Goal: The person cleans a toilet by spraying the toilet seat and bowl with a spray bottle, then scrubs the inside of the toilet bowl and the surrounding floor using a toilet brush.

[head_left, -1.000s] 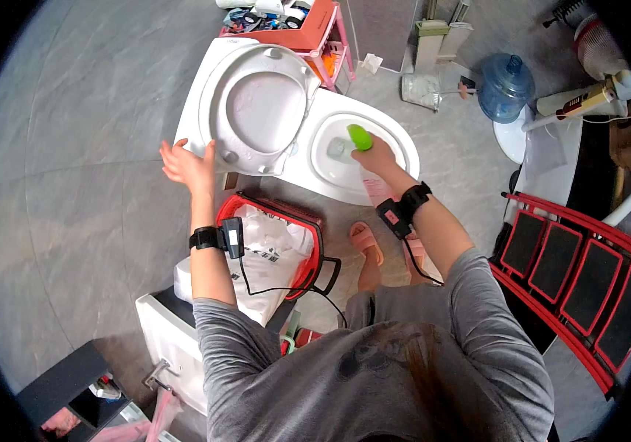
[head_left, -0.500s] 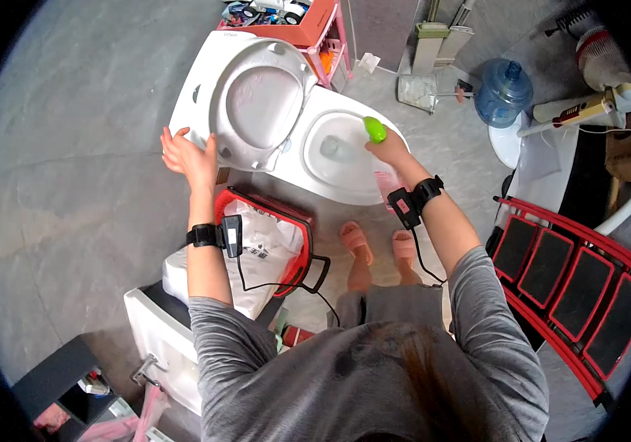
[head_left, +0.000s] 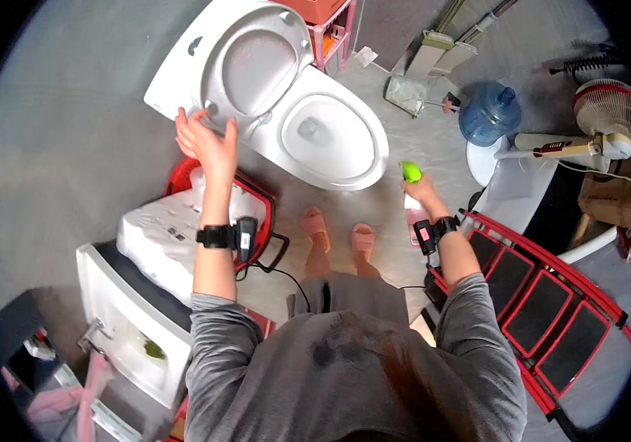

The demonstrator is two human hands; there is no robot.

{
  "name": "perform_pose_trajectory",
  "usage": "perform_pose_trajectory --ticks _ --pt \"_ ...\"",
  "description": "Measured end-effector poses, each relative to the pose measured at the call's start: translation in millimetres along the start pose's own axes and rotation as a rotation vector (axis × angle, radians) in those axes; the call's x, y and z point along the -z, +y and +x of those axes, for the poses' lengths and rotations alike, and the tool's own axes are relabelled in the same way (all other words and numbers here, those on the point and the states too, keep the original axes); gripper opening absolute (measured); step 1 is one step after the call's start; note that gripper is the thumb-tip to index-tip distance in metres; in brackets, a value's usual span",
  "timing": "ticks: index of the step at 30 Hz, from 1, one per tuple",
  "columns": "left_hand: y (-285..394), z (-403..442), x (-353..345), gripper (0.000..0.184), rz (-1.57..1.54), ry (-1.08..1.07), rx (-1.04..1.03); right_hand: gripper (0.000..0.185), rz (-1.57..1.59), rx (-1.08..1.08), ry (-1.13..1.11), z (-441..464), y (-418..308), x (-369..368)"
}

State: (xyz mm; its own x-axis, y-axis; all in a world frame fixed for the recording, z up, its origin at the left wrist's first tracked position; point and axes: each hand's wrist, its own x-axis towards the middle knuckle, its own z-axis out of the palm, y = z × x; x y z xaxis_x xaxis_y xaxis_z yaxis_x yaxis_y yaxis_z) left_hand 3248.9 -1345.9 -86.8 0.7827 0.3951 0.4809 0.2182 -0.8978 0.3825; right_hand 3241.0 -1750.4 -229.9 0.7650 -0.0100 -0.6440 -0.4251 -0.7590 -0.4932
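Observation:
My right hand [head_left: 423,191] is wrapped round the neck of a spray bottle [head_left: 410,172] with a bright green head and a pinkish body. It is held to the right of the toilet bowl [head_left: 377,140], apart from its rim. My left hand [head_left: 211,144] is raised with its fingers spread and holds nothing. It appears close to the lower edge of the raised toilet seat [head_left: 214,70]; whether it touches I cannot tell. A little water shows at the bottom of the white bowl.
A black-and-red basket [head_left: 267,202] with white plastic bags stands below my left hand. The sink [head_left: 135,324] is at lower left. A folded step ladder [head_left: 544,309], blue water jug [head_left: 489,118] and fan [head_left: 610,110] are on the right. A pink rack [head_left: 337,37] stands behind the toilet.
My right hand has moved the spray bottle from over the bowl's edge to the right, clear of the bowl. My left hand stays spread near the seat. The camera view has shifted.

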Motion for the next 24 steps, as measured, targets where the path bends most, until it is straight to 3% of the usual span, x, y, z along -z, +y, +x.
perform_pose_trajectory --ticks 5,7,8,12,17,19,24 --pt "14.1 -111.5 11.3 0.046 -0.102 -0.061 0.196 0.042 -0.057 -0.040 -0.013 -14.2 50.9 -35.4" --pt "14.3 -161.2 21.1 0.048 -0.071 -0.094 0.305 0.040 -0.022 0.184 0.002 -31.2 50.6 -40.6" --pt "12.4 -183.9 24.9 0.048 -0.054 -0.115 0.347 0.041 0.017 0.150 -0.138 -34.3 48.3 -40.2" --pt "10.0 -256.0 44.8 0.047 0.008 -0.173 0.524 0.041 -0.225 0.258 -0.130 -52.0 28.5 -63.6" --pt "12.0 -303.8 76.5 0.043 -0.012 -0.099 0.675 0.043 -0.371 0.266 -0.159 -68.7 -20.6 -91.6" --pt "7.4 -317.9 83.6 0.043 -0.008 -0.098 0.710 0.041 -0.220 0.481 -0.204 -64.6 -34.6 -104.6" --pt "-2.2 -345.3 93.2 0.045 0.022 -0.121 0.765 0.040 -0.168 0.464 -0.157 -56.3 -91.3 -128.2"
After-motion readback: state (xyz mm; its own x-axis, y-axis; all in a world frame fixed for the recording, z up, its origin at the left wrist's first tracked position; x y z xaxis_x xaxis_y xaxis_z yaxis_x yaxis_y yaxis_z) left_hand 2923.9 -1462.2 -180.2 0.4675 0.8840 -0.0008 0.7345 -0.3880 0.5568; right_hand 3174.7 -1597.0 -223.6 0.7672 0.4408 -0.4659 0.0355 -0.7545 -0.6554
